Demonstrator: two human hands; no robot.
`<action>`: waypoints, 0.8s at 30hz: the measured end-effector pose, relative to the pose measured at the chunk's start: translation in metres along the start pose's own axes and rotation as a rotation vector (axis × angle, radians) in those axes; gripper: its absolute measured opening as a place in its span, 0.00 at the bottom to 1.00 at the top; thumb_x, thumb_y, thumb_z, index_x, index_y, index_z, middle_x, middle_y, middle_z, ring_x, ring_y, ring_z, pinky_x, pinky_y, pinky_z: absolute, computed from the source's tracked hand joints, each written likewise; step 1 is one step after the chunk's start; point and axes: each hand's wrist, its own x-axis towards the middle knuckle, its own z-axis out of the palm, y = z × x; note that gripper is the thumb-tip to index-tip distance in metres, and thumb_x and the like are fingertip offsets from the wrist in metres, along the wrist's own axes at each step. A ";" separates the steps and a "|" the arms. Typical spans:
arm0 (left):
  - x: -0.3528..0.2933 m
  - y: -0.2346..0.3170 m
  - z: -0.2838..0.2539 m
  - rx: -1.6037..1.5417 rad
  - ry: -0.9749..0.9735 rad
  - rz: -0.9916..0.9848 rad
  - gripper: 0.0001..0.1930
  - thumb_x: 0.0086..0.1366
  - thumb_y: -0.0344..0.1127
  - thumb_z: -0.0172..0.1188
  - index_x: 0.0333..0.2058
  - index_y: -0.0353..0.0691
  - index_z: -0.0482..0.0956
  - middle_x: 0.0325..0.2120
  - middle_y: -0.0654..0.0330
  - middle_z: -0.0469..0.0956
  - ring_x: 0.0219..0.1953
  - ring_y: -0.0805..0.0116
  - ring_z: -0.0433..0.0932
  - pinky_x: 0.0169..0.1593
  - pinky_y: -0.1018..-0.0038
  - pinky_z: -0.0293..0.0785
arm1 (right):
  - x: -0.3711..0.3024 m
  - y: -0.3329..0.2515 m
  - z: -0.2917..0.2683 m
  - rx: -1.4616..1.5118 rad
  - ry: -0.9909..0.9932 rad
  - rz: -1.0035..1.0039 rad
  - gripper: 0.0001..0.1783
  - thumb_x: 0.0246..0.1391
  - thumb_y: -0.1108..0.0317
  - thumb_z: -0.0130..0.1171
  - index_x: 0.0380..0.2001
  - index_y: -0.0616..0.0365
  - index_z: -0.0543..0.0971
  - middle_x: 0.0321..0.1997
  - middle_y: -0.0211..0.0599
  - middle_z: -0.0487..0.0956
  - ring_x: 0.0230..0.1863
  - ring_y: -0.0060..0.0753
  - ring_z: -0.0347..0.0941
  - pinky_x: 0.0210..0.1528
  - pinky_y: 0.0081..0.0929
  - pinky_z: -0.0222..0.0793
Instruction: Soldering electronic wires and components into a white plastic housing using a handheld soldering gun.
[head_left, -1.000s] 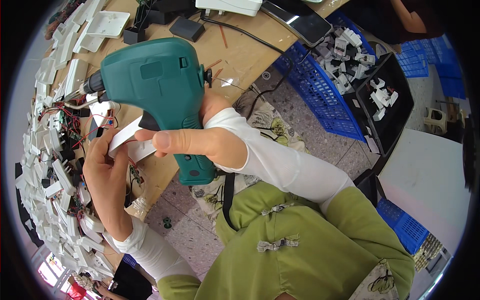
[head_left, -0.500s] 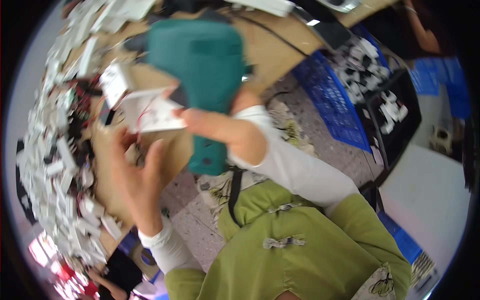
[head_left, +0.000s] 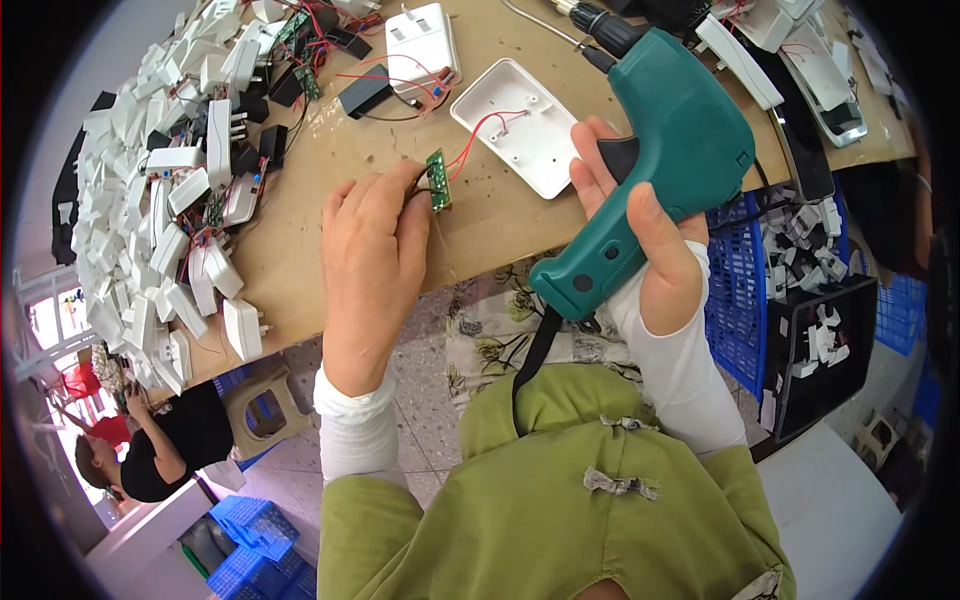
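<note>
My left hand (head_left: 375, 245) is closed at the fingertips on a small green circuit board (head_left: 438, 182), just above the tabletop. Black wires show by the fingers. Red wires run from the board to a white plastic casing half (head_left: 515, 125), which lies open side up with small posts inside. My right hand (head_left: 665, 255) holds a green pistol-grip power drill (head_left: 675, 140) by its handle, fingers around the grip and thumb alongside. The drill points to the far left, away from the casing, its black trigger beside my fingers. A black strap hangs from the handle.
Beyond the casing lie a white plug housing (head_left: 420, 50) and a black block (head_left: 364, 92) with red wires. A large heap of white plug housings (head_left: 165, 240) covers the table's left. Blue crate (head_left: 735, 300) and black bin (head_left: 825, 350) stand at right. Another person (head_left: 165, 450) is at lower left.
My right hand and the drill have moved right, away from the casing half. The casing now lies on the table, and my left hand has gone from spread fingers to gripping the circuit board.
</note>
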 end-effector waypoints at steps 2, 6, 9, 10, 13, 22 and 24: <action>0.000 0.002 0.002 -0.097 0.036 -0.051 0.12 0.53 0.26 0.58 0.39 0.37 0.74 0.25 0.57 0.74 0.29 0.61 0.73 0.39 0.70 0.67 | -0.002 0.001 0.001 0.038 0.007 -0.017 0.31 0.53 0.71 0.53 0.58 0.62 0.54 0.60 0.59 0.56 0.62 0.53 0.54 0.64 0.42 0.50; 0.000 0.003 0.004 -0.227 0.105 -0.013 0.12 0.53 0.19 0.56 0.38 0.32 0.76 0.27 0.61 0.75 0.27 0.77 0.74 0.30 0.82 0.70 | -0.007 0.005 0.002 0.070 -0.004 -0.038 0.32 0.54 0.70 0.53 0.59 0.60 0.53 0.60 0.59 0.55 0.63 0.54 0.52 0.65 0.43 0.47; -0.002 0.008 0.007 -0.193 0.090 0.005 0.11 0.54 0.20 0.56 0.38 0.32 0.76 0.28 0.60 0.75 0.27 0.76 0.74 0.31 0.81 0.70 | -0.010 0.006 0.002 0.066 0.000 -0.036 0.31 0.54 0.69 0.52 0.59 0.59 0.53 0.60 0.59 0.55 0.64 0.54 0.50 0.66 0.43 0.45; -0.003 0.008 0.007 -0.194 0.089 0.005 0.11 0.54 0.20 0.56 0.38 0.32 0.76 0.28 0.60 0.75 0.27 0.76 0.74 0.31 0.81 0.70 | -0.011 0.007 0.002 0.060 0.007 -0.038 0.31 0.55 0.69 0.52 0.59 0.59 0.53 0.60 0.58 0.55 0.64 0.53 0.50 0.66 0.43 0.44; -0.005 0.008 0.007 -0.163 0.055 0.041 0.11 0.54 0.20 0.56 0.38 0.32 0.76 0.28 0.59 0.75 0.26 0.75 0.74 0.30 0.82 0.69 | -0.015 0.007 0.003 0.063 0.019 -0.035 0.32 0.55 0.68 0.52 0.60 0.58 0.53 0.61 0.58 0.55 0.65 0.52 0.50 0.66 0.42 0.44; -0.002 0.006 0.007 -0.150 0.095 0.081 0.12 0.55 0.20 0.55 0.39 0.34 0.77 0.27 0.60 0.73 0.24 0.76 0.71 0.27 0.82 0.66 | -0.015 0.003 0.005 0.141 0.055 -0.024 0.31 0.52 0.71 0.55 0.58 0.60 0.56 0.58 0.54 0.59 0.62 0.48 0.55 0.65 0.43 0.48; 0.000 0.003 0.007 -0.125 0.116 0.102 0.12 0.55 0.21 0.56 0.39 0.34 0.77 0.27 0.60 0.73 0.23 0.77 0.69 0.26 0.82 0.65 | -0.012 0.004 0.006 0.218 0.100 -0.013 0.31 0.48 0.74 0.59 0.55 0.62 0.60 0.55 0.49 0.65 0.59 0.44 0.60 0.63 0.43 0.53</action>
